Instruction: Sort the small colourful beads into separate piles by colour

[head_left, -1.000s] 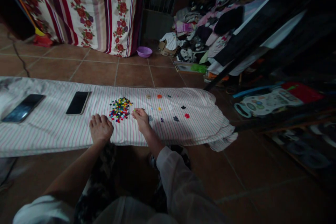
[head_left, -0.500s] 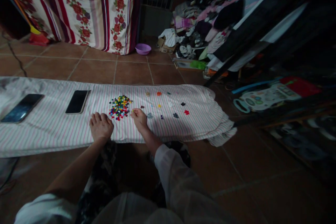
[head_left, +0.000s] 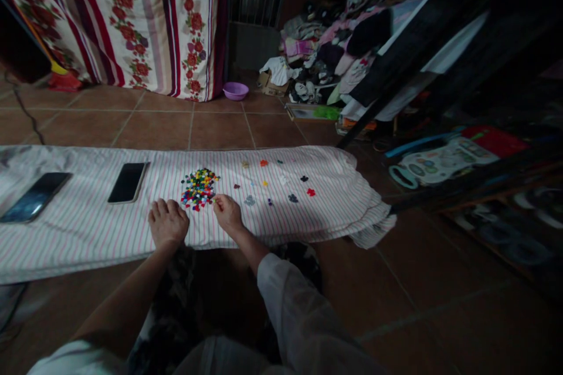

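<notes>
A heap of small, many-coloured bead-like pieces (head_left: 199, 187) lies on the striped cloth (head_left: 109, 234). My left hand (head_left: 169, 221) rests palm down on the cloth, just left of the heap's near edge, with its fingers stretched out. At the heap's right edge my right hand (head_left: 227, 212) has thumb and fingers pinched together; whatever is between the tips is too small to make out. To its right, pieces are laid out by colour, among them a grey group (head_left: 250, 200), a dark grey group (head_left: 292, 198), a red group (head_left: 311, 192), a black group (head_left: 304, 178) and an orange group (head_left: 263, 162).
Two phones, a nearer-to-heap phone (head_left: 128, 182) and a far-left phone (head_left: 36, 197), lie on the cloth. Beyond are a flowered curtain (head_left: 153, 23), a purple basin (head_left: 236, 91) and piled clothes (head_left: 338, 41). A dark slanting post (head_left: 373, 108) stands at the right.
My right hand has shifted slightly left, its pinched fingertips now against the heap's edge. My left hand stays on the cloth. The whole view has tilted a little upward.
</notes>
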The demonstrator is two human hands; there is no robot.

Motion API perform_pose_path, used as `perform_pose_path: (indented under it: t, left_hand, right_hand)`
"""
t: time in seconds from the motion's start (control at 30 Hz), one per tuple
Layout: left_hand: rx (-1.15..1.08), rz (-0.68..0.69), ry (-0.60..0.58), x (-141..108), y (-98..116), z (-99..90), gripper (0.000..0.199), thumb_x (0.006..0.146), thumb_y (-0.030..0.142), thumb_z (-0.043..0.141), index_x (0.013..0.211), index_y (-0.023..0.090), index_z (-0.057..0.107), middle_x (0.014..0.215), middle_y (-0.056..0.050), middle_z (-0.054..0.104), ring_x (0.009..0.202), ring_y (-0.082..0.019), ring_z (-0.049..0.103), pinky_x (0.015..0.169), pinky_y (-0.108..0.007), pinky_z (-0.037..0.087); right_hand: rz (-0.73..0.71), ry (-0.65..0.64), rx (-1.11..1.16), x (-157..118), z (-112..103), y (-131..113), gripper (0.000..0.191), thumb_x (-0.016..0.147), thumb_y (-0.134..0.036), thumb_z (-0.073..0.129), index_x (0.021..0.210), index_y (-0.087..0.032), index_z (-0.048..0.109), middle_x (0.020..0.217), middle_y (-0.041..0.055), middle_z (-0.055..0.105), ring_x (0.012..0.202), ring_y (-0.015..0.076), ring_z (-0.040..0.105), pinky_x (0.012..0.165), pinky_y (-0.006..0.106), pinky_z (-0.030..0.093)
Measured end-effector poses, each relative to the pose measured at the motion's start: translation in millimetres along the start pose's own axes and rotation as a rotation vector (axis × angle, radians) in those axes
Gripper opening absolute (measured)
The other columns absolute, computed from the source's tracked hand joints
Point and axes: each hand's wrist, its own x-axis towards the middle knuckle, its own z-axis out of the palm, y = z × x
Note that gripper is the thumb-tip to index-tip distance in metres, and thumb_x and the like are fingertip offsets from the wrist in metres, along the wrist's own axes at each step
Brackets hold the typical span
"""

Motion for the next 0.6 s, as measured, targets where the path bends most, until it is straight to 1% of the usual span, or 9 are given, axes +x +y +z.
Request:
perform_pose_path:
  t: [0.23, 0.33, 0.5, 0.6]
  left_hand:
    - [0.018, 0.014, 0.024, -0.6, -1.1, 3.7, 0.043, 0.088, 0.03, 0.027, 0.11, 0.007, 0.056, 0.13, -0.024, 0.048, 0.13, -0.034, 0.036, 0.102, -0.048, 0.031]
    - [0.021, 0.02, 0.024, -0.5, -1.2, 4.2, 0.043, 0.088, 0.03, 0.026, 0.108, 0.007, 0.056, 0.126, -0.024, 0.05, 0.129, -0.034, 0.037, 0.102, -0.048, 0.032]
    - [0.0, 0.019, 0.013, -1.5, -0.2, 1.1, 0.044, 0.088, 0.031, 0.027, 0.108, 0.006, 0.057, 0.122, -0.023, 0.051, 0.127, -0.034, 0.038, 0.102, -0.05, 0.032]
    - [0.022, 0.031, 0.007, -3.9, 0.4, -1.6, 0.047, 0.088, 0.03, 0.025, 0.113, 0.003, 0.055, 0.126, -0.025, 0.049, 0.128, -0.036, 0.037, 0.102, -0.051, 0.032]
  right_hand:
    - [-0.009, -0.007, -0.053, -1.5, -1.9, -2.8, 0.022, 0.08, -0.015, 0.053, 0.095, -0.025, 0.064, 0.088, 0.0005, 0.067, 0.083, 0.0159, 0.061, 0.082, 0.027, 0.046]
    - [-0.03, -0.01, -0.08, -1.7, -2.3, -3.0, 0.022, 0.08, -0.015, 0.052, 0.096, -0.024, 0.064, 0.087, 0.001, 0.067, 0.084, 0.0162, 0.06, 0.081, 0.026, 0.045]
    - [-0.054, -0.004, -0.104, -1.4, -3.2, -2.7, 0.021, 0.081, -0.015, 0.052, 0.097, -0.023, 0.063, 0.089, 0.0012, 0.067, 0.086, 0.0158, 0.061, 0.082, 0.025, 0.045]
    - [-0.041, -0.041, -0.077, -2.9, -6.0, 0.0, 0.021, 0.082, -0.016, 0.053, 0.097, -0.024, 0.063, 0.09, 0.0001, 0.068, 0.086, 0.0147, 0.061, 0.082, 0.025, 0.046]
